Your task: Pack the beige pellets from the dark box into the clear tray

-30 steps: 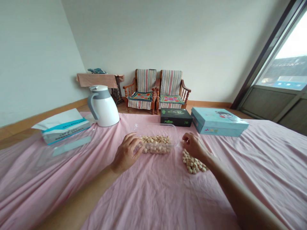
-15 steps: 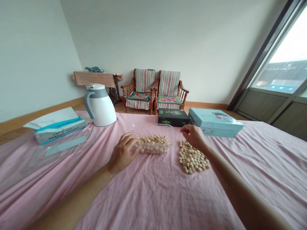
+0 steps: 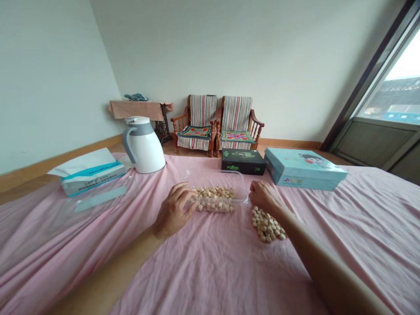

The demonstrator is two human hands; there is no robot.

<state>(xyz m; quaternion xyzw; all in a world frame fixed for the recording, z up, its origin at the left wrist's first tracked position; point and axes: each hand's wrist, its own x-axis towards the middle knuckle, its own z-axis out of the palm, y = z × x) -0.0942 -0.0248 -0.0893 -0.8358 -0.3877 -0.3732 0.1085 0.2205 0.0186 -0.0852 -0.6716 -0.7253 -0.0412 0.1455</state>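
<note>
- Our left hand (image 3: 175, 206) clasps the clear container (image 3: 241, 201) by one end.
- Our right hand (image 3: 263, 194) is curled near the loose pile (image 3: 267, 226); its grasp we cannot tell.

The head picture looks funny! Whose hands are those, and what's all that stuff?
There's no robot, just a person working bare-handed. The camera sits on their head, looking forward and down. The left hand holds one end of a clear plastic box of small pale pieces. The right hand is curled by the other end, near a pile of similar pieces; I can't tell if it holds any. Also on the pink cloth are a white jug, a blue-and-white packet, a black box and a blue box.
</note>
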